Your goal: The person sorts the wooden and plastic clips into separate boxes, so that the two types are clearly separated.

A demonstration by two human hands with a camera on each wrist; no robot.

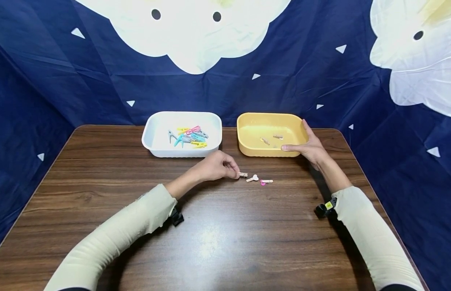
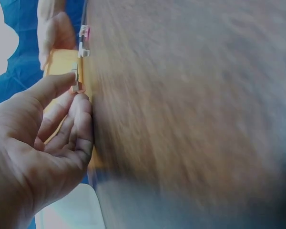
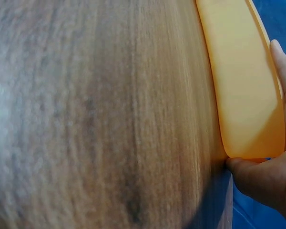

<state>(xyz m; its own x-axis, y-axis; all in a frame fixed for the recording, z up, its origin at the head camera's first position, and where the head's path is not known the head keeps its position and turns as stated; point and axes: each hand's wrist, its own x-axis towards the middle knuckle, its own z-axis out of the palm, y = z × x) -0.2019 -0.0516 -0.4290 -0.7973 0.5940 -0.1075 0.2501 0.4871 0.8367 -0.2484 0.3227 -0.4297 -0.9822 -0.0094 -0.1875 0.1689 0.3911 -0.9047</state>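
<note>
My left hand (image 1: 219,166) pinches a small wooden clothespin (image 1: 243,174) between thumb and fingertips, low over the table. Close to its right lie a wooden clothespin with a white heart (image 1: 255,178) and another with a pink decoration (image 1: 267,182). My right hand (image 1: 312,150) holds the front right corner of a yellow basin (image 1: 252,152), its thumb along the front rim and its fingers at the right side. Inside the basin are small wooden clothespins (image 1: 278,137). The right wrist view shows the hand spread around the basin's end.
A white basin (image 1: 156,150) stands to the left of the yellow one, with several coloured plastic clothespins (image 1: 192,135) heaped in it. Both basins sit near the far edge of the brown wooden table (image 1: 225,234). A dark blue cloth (image 1: 196,91) hangs right behind.
</note>
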